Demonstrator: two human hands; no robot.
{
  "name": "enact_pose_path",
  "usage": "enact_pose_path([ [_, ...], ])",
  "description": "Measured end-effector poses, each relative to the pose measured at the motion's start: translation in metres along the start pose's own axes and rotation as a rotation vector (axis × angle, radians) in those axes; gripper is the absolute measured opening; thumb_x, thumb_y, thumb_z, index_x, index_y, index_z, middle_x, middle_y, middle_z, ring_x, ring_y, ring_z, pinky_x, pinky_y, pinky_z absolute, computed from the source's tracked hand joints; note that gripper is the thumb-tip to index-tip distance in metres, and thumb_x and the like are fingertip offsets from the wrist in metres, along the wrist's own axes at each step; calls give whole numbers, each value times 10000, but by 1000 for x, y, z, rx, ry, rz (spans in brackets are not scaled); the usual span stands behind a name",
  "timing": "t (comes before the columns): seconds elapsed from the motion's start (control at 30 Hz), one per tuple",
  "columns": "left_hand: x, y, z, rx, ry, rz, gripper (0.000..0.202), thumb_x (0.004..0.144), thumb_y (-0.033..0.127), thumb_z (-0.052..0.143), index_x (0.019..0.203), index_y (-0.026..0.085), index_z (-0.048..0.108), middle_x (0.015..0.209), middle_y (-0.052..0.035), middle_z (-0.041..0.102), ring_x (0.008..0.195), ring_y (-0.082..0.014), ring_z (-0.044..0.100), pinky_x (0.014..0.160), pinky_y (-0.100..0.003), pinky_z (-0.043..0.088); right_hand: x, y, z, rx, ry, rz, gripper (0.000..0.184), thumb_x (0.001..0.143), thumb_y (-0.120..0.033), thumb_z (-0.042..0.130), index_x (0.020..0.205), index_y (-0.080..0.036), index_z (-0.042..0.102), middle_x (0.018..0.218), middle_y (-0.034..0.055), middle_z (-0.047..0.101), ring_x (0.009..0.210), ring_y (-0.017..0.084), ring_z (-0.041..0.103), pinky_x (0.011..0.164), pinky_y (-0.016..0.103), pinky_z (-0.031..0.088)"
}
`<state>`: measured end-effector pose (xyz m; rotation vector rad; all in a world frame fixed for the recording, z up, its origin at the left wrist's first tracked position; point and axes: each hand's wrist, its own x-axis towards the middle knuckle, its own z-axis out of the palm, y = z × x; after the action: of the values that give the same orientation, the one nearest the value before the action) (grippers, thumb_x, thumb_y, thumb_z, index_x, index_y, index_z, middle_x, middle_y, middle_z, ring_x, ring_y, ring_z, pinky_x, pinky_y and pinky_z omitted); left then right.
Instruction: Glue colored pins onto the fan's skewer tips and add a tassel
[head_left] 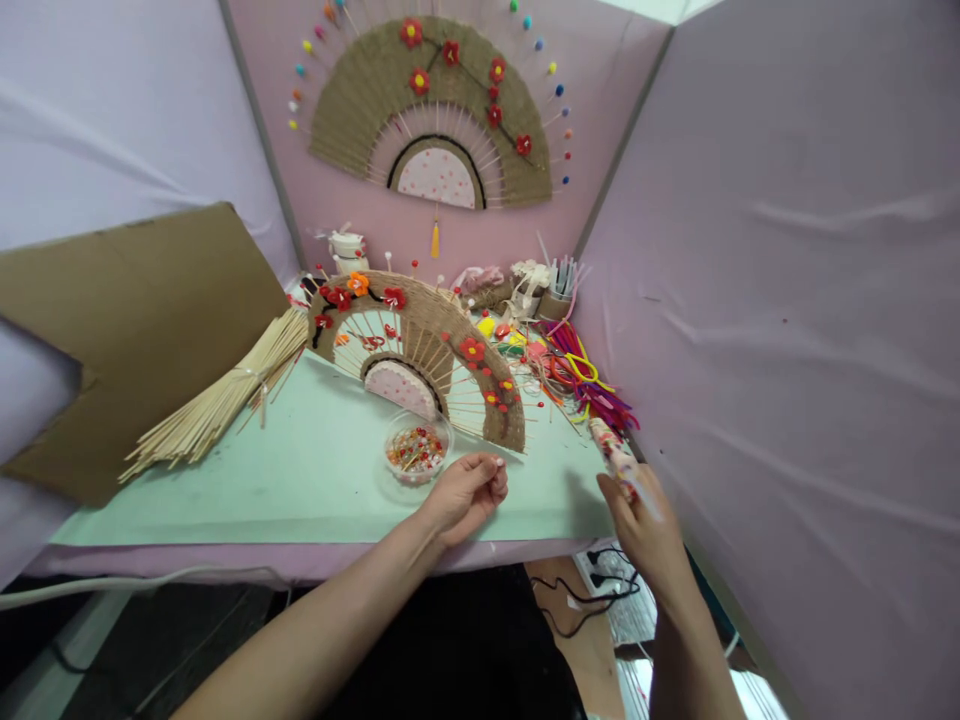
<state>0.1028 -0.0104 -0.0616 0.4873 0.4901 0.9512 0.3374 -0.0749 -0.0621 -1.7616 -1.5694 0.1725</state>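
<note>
My left hand is closed in a pinch on a small white bead, just right of a clear plastic bowl of red, white and orange beads. My right hand grips a glue gun with a colourful patterned body, at the table's right side; my fingers partly cover it. Ahead of both hands lies a brown woven fan with red and orange flowers, a pink spotted half-round base and pins along its rim.
A bundle of thin sticks and a large cardboard sheet are at left. Coloured pipe cleaners and a cup of glue sticks stand at right. A larger finished-looking fan hangs on the back wall. Cables run below.
</note>
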Motion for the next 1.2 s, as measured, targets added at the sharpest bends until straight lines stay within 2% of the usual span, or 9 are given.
enact_pose_path([
  [0.17, -7, 1, 8, -74, -42, -55, 375, 587, 345, 874, 617, 112, 582, 595, 19, 446, 571, -59, 366, 555, -202, 320, 18, 23, 22, -412, -102, 24, 383, 921, -327, 373, 1200, -143, 559, 936, 111, 548, 842, 245, 561, 790, 384, 465],
  [0.3, -11, 1, 14, -149, -55, -99, 380, 548, 340, 892, 643, 109, 606, 611, 21, 438, 569, -53, 355, 548, -181, 322, 18, 18, 26, -564, -106, 18, 425, 877, -318, 493, 1234, -96, 557, 998, 186, 592, 926, 321, 561, 802, 454, 456],
  [0.37, -12, 0, 16, -186, -55, -128, 369, 549, 323, 893, 644, 109, 608, 613, 22, 436, 568, -50, 358, 547, -171, 324, 17, 4, 19, -453, -51, 22, 442, 849, -363, 557, 1226, -132, 564, 1085, 191, 600, 1006, 346, 549, 842, 490, 445],
  [0.47, -13, -4, 21, -244, -68, -175, 356, 550, 304, 893, 658, 114, 612, 616, 28, 437, 566, -47, 363, 542, -163, 326, 9, -34, 9, 31, 50, -111, 303, 867, -393, 565, 1109, -214, 600, 1123, 121, 607, 1080, 277, 542, 948, 460, 421],
  [0.53, -15, -8, 24, -268, -77, -204, 357, 549, 303, 893, 667, 117, 612, 611, 37, 433, 560, -44, 360, 543, -165, 333, 2, -62, 8, 379, 2, -184, 175, 881, -342, 576, 1016, -234, 607, 1066, 80, 612, 1056, 224, 561, 947, 399, 436],
  [0.63, -18, -12, 27, -282, -41, -253, 377, 514, 272, 909, 672, 114, 605, 618, 50, 446, 556, -36, 368, 559, -174, 356, -5, -92, 17, 622, -71, -232, 128, 844, -257, 645, 967, -237, 618, 1030, 53, 612, 1022, 197, 573, 930, 362, 442],
  [0.73, -22, -13, 29, -312, -10, -291, 397, 481, 222, 921, 684, 109, 599, 644, 53, 478, 576, -33, 415, 577, -173, 379, -5, -102, 26, 721, -90, -207, 135, 834, -220, 648, 967, -227, 627, 1003, 55, 613, 1006, 199, 575, 909, 362, 454],
  [0.93, -24, -17, 29, -343, -20, -306, 385, 532, 232, 903, 733, 105, 600, 657, 58, 482, 587, -31, 465, 590, -164, 421, 0, -100, 27, 842, -121, -203, 65, 829, -190, 656, 879, -232, 650, 888, 37, 626, 902, 189, 593, 819, 340, 472],
  [1.2, -23, -17, 36, -349, -10, -286, 377, 523, 221, 907, 699, 94, 599, 630, 48, 474, 571, -30, 454, 587, -155, 424, 0, -98, 32, 882, -63, -226, 100, 816, -145, 666, 842, -242, 670, 865, 26, 625, 890, 181, 592, 808, 335, 455],
])
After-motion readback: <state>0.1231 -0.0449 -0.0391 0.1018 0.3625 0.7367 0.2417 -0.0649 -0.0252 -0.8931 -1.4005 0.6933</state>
